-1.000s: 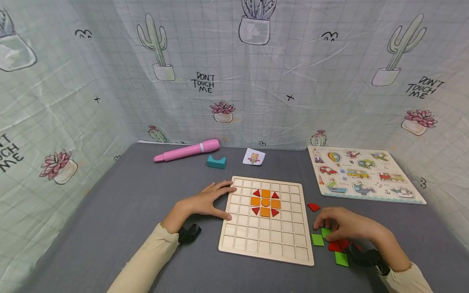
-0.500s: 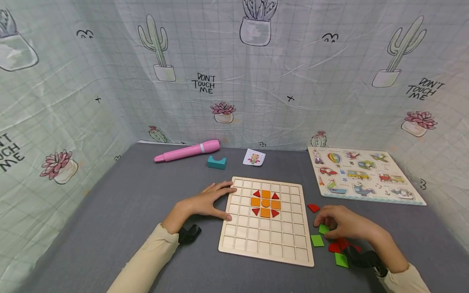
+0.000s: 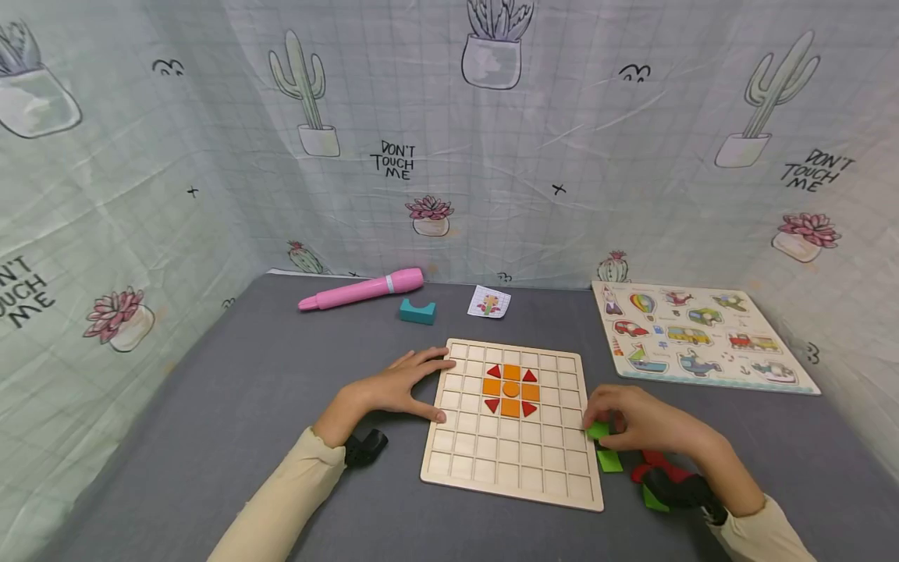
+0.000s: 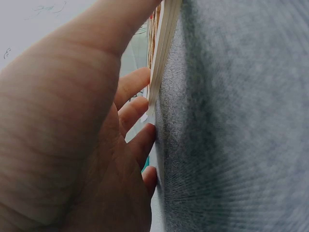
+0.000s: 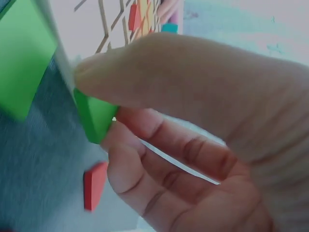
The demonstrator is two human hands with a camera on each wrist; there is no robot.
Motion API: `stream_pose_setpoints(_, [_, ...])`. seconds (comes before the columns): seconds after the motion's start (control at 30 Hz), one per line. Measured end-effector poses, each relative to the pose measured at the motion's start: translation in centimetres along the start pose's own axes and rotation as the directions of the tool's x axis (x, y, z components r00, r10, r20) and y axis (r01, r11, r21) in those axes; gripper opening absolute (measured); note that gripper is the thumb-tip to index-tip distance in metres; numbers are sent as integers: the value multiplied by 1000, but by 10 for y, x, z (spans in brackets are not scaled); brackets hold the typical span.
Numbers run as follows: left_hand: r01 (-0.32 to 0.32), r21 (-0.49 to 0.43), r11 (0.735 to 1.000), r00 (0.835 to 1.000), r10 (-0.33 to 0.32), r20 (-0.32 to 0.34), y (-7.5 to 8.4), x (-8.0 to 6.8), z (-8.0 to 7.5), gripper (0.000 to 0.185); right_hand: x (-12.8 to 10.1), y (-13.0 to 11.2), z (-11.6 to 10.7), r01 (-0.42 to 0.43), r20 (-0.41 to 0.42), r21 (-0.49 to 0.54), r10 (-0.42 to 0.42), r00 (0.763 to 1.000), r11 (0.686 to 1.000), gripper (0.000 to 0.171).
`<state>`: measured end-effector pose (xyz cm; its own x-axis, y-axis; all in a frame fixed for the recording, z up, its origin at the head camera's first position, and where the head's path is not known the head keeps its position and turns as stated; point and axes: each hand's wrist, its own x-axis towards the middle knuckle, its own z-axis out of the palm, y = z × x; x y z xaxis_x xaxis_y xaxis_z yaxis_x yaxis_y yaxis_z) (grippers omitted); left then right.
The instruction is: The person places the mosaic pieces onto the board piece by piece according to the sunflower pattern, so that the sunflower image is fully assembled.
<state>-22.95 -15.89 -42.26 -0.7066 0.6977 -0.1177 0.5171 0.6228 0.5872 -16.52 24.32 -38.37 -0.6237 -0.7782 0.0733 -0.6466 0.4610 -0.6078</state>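
Your right hand point(image 3: 642, 425) pinches a green tile point(image 3: 598, 430) between thumb and fingers, right at the right edge of the wooden grid board point(image 3: 511, 460); the wrist view shows the same green tile point(image 5: 94, 118) clamped under your thumb. Your left hand point(image 3: 393, 386) lies flat and spread on the desk point(image 3: 232, 406), its fingertips pressed against the board's left edge, the thumb reaching onto the frame.

On the board, orange pieces point(image 3: 510, 389) with red triangles point(image 3: 494, 371) at their corners form a small flower in the upper middle cells. Just beside your right hand on the desk lie another green tile point(image 3: 609, 460) and some red pieces point(image 3: 649, 464), partly hidden by your wrist.

Farther out, a vehicle puzzle board point(image 3: 695, 337) rests to the right. Along the back of the desk are a pink pen point(image 3: 361, 289), a teal block point(image 3: 417, 311) and a small picture card point(image 3: 489, 301). A cactus-print cloth point(image 3: 449, 140) hangs behind.
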Motion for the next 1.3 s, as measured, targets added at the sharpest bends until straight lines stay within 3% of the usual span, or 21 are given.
stream_pose_setpoints(0.43, [-26,1,1000,1000,26,7,-2,1,2,86,38,-24,25,-22,19,32,21,1000,999,16])
stream_pose_setpoints(0.8, [-27,0,1000,1000,27,3,-1,-1,-1,84,71,-40,44,-3,45,-1,3,999,1000,16])
stream_pose_setpoints(1.0, [-40,5,999,999,40,-5,-1,0,-1,84,76,-42,48,-47,39,-21,48,998,999,7])
stream_pose_setpoints(1.3, [-30,8,1000,1000,30,1,-2,1,1,85,72,-41,48,-59,5,-29,59,998,998,10])
